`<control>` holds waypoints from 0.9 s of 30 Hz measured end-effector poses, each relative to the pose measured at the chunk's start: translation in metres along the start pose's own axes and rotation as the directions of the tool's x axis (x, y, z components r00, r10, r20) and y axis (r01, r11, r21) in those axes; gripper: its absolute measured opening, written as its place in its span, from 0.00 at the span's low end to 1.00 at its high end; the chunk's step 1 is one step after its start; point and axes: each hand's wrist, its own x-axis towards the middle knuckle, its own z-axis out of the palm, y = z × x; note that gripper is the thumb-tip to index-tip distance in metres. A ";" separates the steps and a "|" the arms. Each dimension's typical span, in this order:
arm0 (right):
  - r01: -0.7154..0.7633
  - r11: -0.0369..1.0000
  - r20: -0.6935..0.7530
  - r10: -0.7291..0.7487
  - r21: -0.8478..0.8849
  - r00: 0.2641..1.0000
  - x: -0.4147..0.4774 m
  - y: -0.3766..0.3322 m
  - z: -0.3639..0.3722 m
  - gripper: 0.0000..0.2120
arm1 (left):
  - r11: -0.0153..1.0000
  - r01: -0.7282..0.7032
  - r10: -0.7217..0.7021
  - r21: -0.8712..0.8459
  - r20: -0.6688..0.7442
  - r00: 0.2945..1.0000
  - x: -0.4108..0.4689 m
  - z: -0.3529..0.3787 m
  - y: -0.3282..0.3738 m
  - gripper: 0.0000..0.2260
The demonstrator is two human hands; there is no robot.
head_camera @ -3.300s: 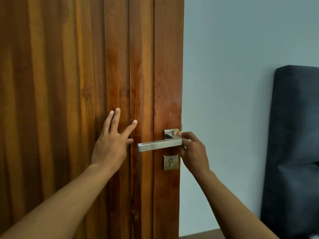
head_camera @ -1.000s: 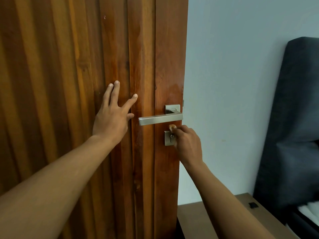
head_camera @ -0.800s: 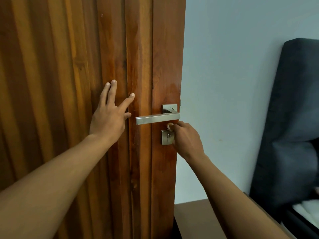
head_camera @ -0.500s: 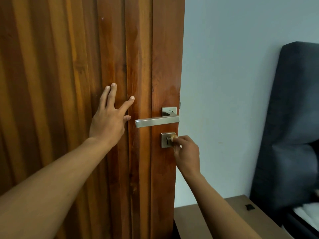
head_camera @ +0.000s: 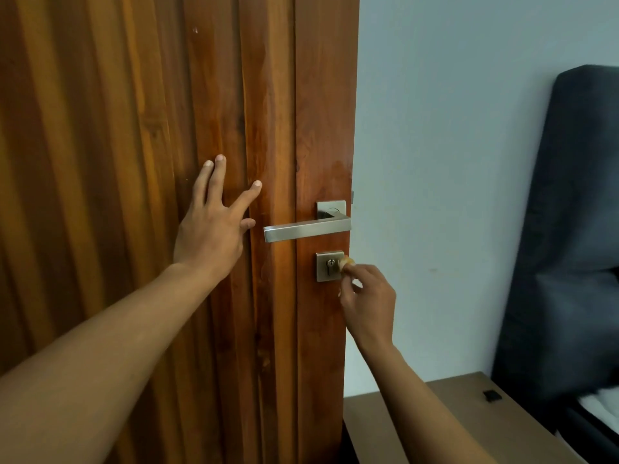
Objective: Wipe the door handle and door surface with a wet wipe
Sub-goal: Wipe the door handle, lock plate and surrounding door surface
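1. Door (head_camera: 134, 162): brown wood with vertical grooves, filling the left and centre of the head view. Its free edge runs down beside the pale wall (head_camera: 452, 162).
2. Door handle (head_camera: 306, 229): brushed-metal lever, horizontal, mounted on a square rose close to the door's free edge, with its free end pointing left. Neither hand touches it.
3. Keyhole plate (head_camera: 327, 266): square metal plate just below the lever, keyhole at its centre.
4. Left hand (head_camera: 211, 229): laid flat on the door face, fingers straight and spread, holding nothing. It sits left of the lever's free end — thumb tip near that end but apart from it.
5. Right hand (head_camera: 366, 296): fingers curled, pinching the wet wipe (head_camera: 357, 283). The fingertips are at the right edge of the keyhole plate, at the door's free edge.
6. Wet wipe: bunched inside the right hand and mostly hidden (only a small pale bit shows between the fingers). Whether it touches the plate cannot be told.
7. Door surface: a glossy patch (head_camera: 326, 172) lies above the rose.
8. Surroundings: a dark upholstered headboard (head_camera: 569, 229) stands at right. A low wooden counter (head_camera: 452, 416) below it bears a small black item (head_camera: 491, 395) — white bedding (head_camera: 604, 406) shows at the lower right corner.
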 end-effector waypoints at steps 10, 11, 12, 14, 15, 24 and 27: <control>-0.108 0.993 0.036 0.110 -0.041 0.993 -0.019 -0.011 0.019 0.09 | 1.000 -0.015 0.015 -0.016 0.005 1.000 -0.001 -0.001 -0.001 0.27; -0.095 0.994 0.045 0.098 -0.055 0.994 -0.020 -0.012 0.020 0.10 | 1.000 -0.016 0.016 -0.013 0.005 1.000 -0.001 -0.001 -0.001 0.27; -0.079 0.995 0.050 0.083 -0.067 0.995 -0.020 -0.012 0.021 0.10 | 1.000 -0.019 0.019 -0.009 0.001 1.000 -0.001 0.000 -0.002 0.27; -0.044 0.995 0.062 0.050 -0.088 0.997 -0.020 -0.008 0.020 0.09 | 1.000 -0.017 0.017 -0.003 -0.003 1.000 -0.001 0.000 -0.001 0.27; -0.023 0.995 0.068 0.029 -0.095 0.997 -0.019 -0.007 0.020 0.09 | 1.000 -0.012 0.012 -0.001 -0.003 1.000 -0.001 0.000 -0.001 0.27; 0.058 0.996 0.264 -0.038 -0.069 0.964 -0.018 -0.002 0.020 0.13 | 1.000 0.000 0.000 0.008 0.009 1.000 -0.001 0.000 0.000 0.27; 0.220 0.961 0.271 -0.170 -0.169 0.947 -0.017 -0.005 0.018 0.13 | 1.000 -0.013 0.013 -0.013 -0.006 1.000 -0.001 0.000 -0.001 0.27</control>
